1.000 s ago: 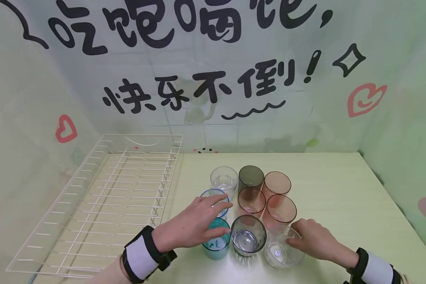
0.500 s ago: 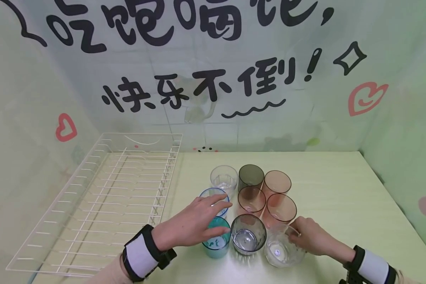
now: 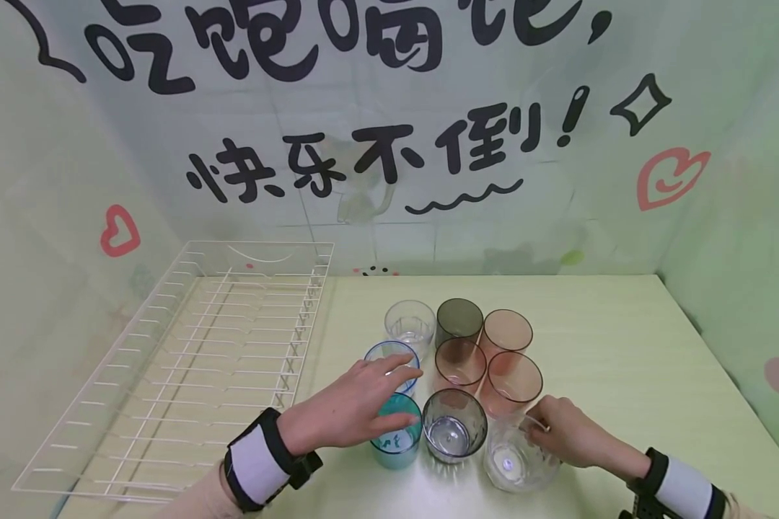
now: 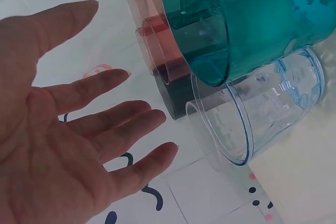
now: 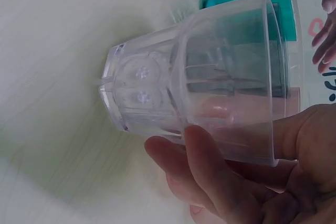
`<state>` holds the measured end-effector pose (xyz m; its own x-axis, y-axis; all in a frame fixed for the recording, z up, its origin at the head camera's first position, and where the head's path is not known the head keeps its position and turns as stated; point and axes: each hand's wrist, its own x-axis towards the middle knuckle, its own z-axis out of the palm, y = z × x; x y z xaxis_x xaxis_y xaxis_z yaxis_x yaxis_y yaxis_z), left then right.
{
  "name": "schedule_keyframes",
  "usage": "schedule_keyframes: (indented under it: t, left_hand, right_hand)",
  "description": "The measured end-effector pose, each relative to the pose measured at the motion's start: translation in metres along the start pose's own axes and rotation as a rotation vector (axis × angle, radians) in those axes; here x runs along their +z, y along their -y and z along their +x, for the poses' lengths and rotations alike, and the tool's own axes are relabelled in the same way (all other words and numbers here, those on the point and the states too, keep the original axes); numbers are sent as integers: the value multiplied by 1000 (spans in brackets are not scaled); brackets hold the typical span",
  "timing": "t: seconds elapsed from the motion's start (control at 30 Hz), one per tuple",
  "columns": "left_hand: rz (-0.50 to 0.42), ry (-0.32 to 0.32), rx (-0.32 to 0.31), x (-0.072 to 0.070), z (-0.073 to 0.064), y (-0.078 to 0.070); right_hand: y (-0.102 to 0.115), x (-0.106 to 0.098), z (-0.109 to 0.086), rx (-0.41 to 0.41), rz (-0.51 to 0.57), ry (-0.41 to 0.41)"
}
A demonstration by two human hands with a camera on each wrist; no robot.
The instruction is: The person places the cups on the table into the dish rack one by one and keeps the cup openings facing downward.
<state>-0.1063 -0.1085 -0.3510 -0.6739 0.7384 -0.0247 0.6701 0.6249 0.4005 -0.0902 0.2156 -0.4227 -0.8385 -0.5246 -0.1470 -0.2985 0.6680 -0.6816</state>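
Observation:
In the head view, my right hand (image 3: 574, 436) pinches the rim of a clear faceted tumbler (image 3: 516, 468) at the front right of a group of glasses. The right wrist view shows the same tumbler (image 5: 226, 72) with fingers along its outer side. My left hand (image 3: 350, 404) spreads over a teal cup (image 3: 394, 457) and a blue-rimmed clear cup (image 3: 378, 353), partly hiding both. From the left wrist, the left palm (image 4: 68, 135) faces the cups with straight fingers and holds nothing. A smoky grey glass (image 3: 454, 436) stands between the teal cup and the tumbler.
Behind stand several pinkish glasses (image 3: 516, 386), a dark grey-green glass (image 3: 459, 317) and another clear glass (image 3: 409, 321). A white wire rack (image 3: 169, 375) lies on the left of the pale table (image 3: 610, 339). A printed cloth (image 3: 337, 245) hangs behind.
My right hand has shifted slightly at the tumbler's rim, its wrist turning a little. The left hand and the other glasses stay in place.

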Motion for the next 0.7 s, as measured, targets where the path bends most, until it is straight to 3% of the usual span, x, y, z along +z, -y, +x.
schedule_keyframes:
  t: [0.37, 0.7]
  left_hand:
    - [-16, 18, -27, 1, -2, 1]
    - [-26, 22, -38, 1, -3, 2]
  right_hand:
    - [4, -1, -5, 43, 102, 37]
    - [9, -13, -6, 64, 120, 87]
